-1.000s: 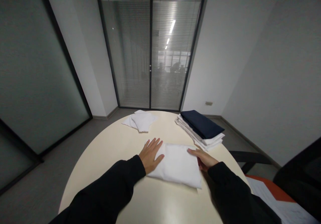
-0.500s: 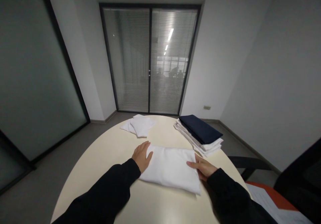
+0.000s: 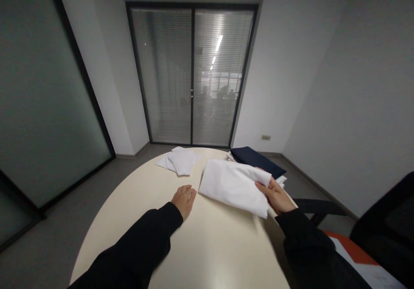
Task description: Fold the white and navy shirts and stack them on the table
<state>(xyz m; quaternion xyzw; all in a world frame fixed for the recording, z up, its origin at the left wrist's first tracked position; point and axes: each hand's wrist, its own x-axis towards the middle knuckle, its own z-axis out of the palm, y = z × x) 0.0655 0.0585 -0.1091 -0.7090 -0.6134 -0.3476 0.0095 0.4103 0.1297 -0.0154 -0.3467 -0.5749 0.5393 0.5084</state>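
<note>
A folded white cloth (image 3: 234, 185) is lifted at its right side by my right hand (image 3: 278, 197), thumb on top and fingers underneath. Its left end slopes down toward the tabletop, and its far right part covers some of a stack behind it. That stack has a folded navy cloth (image 3: 258, 161) on top and white folded cloths (image 3: 282, 180) below. My left hand (image 3: 184, 199) rests low over the table, just left of the white cloth and apart from it, fingers loosely bent and holding nothing.
The round cream table (image 3: 207, 246) carries everything. Near its far edge lies a loosely heaped white cloth (image 3: 181, 161). A black chair armrest (image 3: 318, 207) stands close to the right edge, with an orange item (image 3: 352, 248) and white paper beside it.
My right hand has raised the folded white cloth and carried it right and away, partly over the stack. My left hand has let go of the cloth's left end.
</note>
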